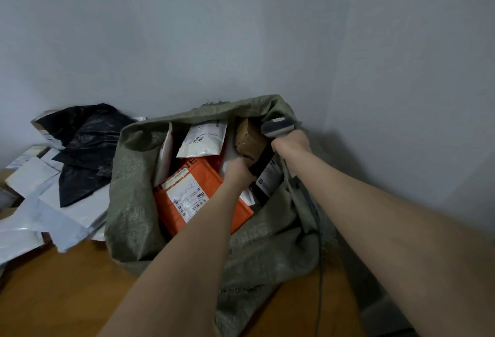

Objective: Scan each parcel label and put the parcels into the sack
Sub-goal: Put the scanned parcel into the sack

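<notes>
- The green woven sack point(134, 175) stood open on the wooden bench point(67, 283), against a grey wall point(241, 28).
- The left hand point(239, 173) reached into the sack's mouth, its fingers curled round the edge of a black parcel point(263, 175) with a white label, which lay tilted against the sack's right inner wall.
- The right hand point(292, 146) gripped a grey scanner point(278, 125) at the sack's far right rim, just above the black parcel; its cable point(318, 229) trailed down over the sack's outer side.
- Inside the sack lay an orange parcel point(206, 173) with a barcode label facing up, a white mailer point(203, 138) beyond it, and a brown box point(249, 138) beside the scanner.
- Left of the sack, a crumpled black bag point(88, 149) rested on a heap of pale mailers point(40, 216) on the bench, touching the sack's side.
</notes>
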### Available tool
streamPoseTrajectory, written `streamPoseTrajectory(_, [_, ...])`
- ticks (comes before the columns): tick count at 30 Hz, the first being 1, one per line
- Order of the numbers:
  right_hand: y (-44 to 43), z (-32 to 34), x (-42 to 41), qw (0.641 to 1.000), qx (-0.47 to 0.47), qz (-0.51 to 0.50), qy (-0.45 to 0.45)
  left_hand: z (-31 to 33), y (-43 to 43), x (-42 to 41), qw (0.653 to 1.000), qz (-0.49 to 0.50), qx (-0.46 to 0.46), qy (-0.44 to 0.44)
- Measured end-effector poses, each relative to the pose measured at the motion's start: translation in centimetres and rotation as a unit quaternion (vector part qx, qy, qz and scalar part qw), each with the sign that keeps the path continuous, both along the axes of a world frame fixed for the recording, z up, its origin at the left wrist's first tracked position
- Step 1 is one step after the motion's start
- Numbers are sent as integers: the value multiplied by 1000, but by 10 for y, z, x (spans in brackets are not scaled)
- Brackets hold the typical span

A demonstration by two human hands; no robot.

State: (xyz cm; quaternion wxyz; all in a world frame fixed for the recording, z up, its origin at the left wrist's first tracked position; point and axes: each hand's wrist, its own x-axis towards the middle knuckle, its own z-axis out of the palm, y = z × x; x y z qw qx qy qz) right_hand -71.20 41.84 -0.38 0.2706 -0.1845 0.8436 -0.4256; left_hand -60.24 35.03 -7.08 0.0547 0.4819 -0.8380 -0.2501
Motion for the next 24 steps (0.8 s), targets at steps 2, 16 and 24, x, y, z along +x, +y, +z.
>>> streamPoseTrajectory(2, [2, 0, 0, 1000, 11, 11, -3, -9, 2, 2, 998, -18, 11, -54])
streamPoseTrajectory(16, [10, 46, 59, 993, -14, 115, 37, 57, -29, 95, 984, 172, -50, 14])
streamPoseTrajectory(24, [-22, 46, 164, 969, -73, 184, -151, 69, -24, 210, 956, 281, -52, 60])
